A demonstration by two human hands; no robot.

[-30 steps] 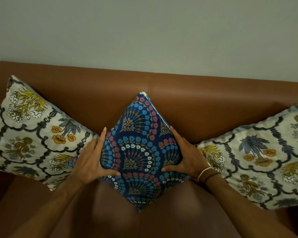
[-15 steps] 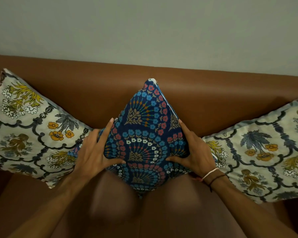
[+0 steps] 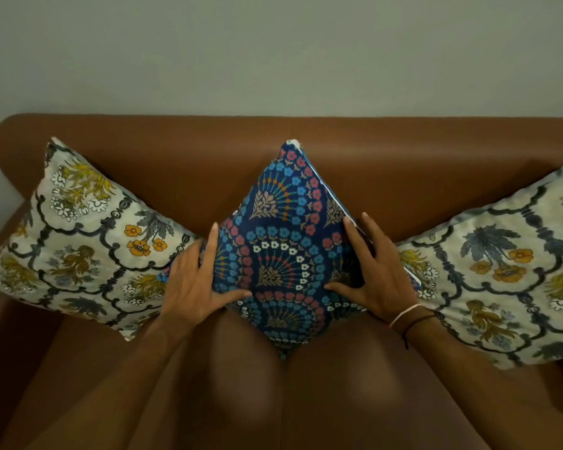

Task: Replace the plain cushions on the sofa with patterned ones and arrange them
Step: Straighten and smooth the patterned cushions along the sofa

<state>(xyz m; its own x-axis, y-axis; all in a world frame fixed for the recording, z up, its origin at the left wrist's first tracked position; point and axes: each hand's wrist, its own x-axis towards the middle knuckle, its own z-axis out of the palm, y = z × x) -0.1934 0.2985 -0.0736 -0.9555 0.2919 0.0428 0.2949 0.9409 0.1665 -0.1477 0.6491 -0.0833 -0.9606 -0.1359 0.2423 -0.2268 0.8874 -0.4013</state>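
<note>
Standing the blue cushion [image 3: 280, 254] on one corner, I keep it as a diamond in the middle of the sofa [image 3: 403, 177], its top corner leaning on the backrest and its bottom corner on the seat. My left hand [image 3: 195, 280] lies flat on its left edge, fingers together and pointing up, thumb stretched across the front; my right hand [image 3: 376, 277] mirrors it on the right edge, fingers a little spread. Neither pinches the fabric. I press inward from both sides, because a cushion on its point would likely roll or slump without that squeeze, and the squeeze also plumps it.

The left floral cushion [image 3: 85, 238] and the right floral cushion [image 3: 501, 271] lean outward on either side, each with its inner corner tucked behind my hand and touching the blue one, so they brace it. I see no plain cushions here, so I judge the swap done and only the centring left.
</note>
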